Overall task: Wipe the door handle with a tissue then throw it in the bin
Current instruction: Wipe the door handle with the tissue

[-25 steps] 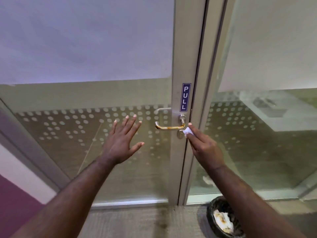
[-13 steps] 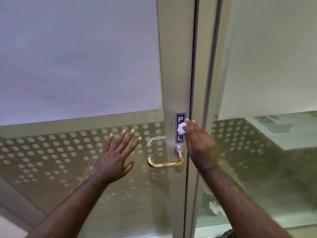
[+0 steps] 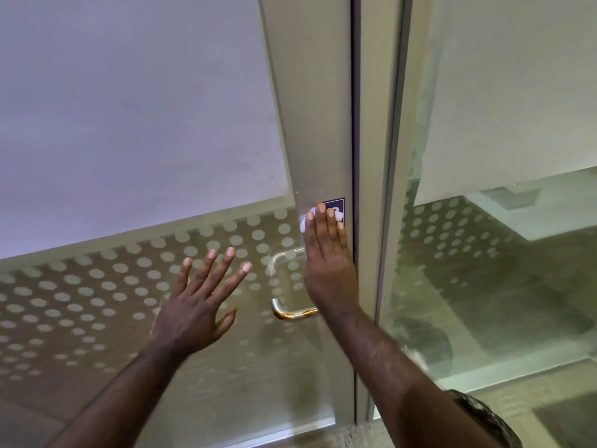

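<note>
My right hand [image 3: 328, 253] lies flat against the door's metal stile, pressing a small white tissue [image 3: 304, 223] under the fingertips, over the blue PULL sticker [image 3: 336, 205]. The metal lever handle [image 3: 292, 313], with an orange-brown stain on it, sticks out to the left below that hand; its inner end is hidden behind my wrist. My left hand [image 3: 200, 302] is spread open with fingers apart in front of the dotted glass, left of the handle, holding nothing. The dark woven bin [image 3: 484, 415] shows only as a rim at the bottom right, behind my right forearm.
The glass door [image 3: 129, 156] has a frosted upper panel and a band of white dots. A fixed glass panel [image 3: 500, 253] stands to the right of the frame post [image 3: 378, 189]. Carpeted floor [image 3: 533, 402] runs along the bottom right.
My right hand has gone from the handle's base up the stile to the PULL sticker, with the tissue under it, and now lies flatter. The view has tilted upward. My left hand stays spread.
</note>
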`<action>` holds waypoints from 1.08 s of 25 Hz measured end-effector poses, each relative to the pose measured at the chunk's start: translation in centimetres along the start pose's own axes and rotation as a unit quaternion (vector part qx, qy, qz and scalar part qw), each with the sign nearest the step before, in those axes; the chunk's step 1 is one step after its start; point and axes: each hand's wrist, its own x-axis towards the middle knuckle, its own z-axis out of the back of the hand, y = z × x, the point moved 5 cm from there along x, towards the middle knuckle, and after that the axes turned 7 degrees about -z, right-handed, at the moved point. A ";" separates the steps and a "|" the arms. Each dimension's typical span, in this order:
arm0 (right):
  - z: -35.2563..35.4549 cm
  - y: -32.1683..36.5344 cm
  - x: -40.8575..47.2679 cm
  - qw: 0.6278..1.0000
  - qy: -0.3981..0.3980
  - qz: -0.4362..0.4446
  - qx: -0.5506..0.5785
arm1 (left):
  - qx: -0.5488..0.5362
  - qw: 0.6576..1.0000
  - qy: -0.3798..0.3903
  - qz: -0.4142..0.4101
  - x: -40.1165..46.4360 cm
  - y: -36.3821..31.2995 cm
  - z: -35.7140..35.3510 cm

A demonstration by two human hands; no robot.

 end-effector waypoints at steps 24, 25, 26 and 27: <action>-2.8 3.8 -3.0 0.954 0.095 -0.281 0.037 | -0.028 0.994 -0.097 -0.048 -0.1 1.2 -2.6; -2.9 3.9 -3.1 0.951 0.095 -0.291 0.043 | -0.028 0.994 -0.098 -0.048 -0.1 1.2 -2.5; -3.0 4.0 -3.1 0.948 0.095 -0.300 0.046 | -0.030 0.993 -0.098 -0.049 -0.1 1.2 -2.5; -3.1 4.1 -3.3 0.945 0.096 -0.309 0.048 | -0.031 0.993 -0.099 -0.051 0.0 1.2 -2.4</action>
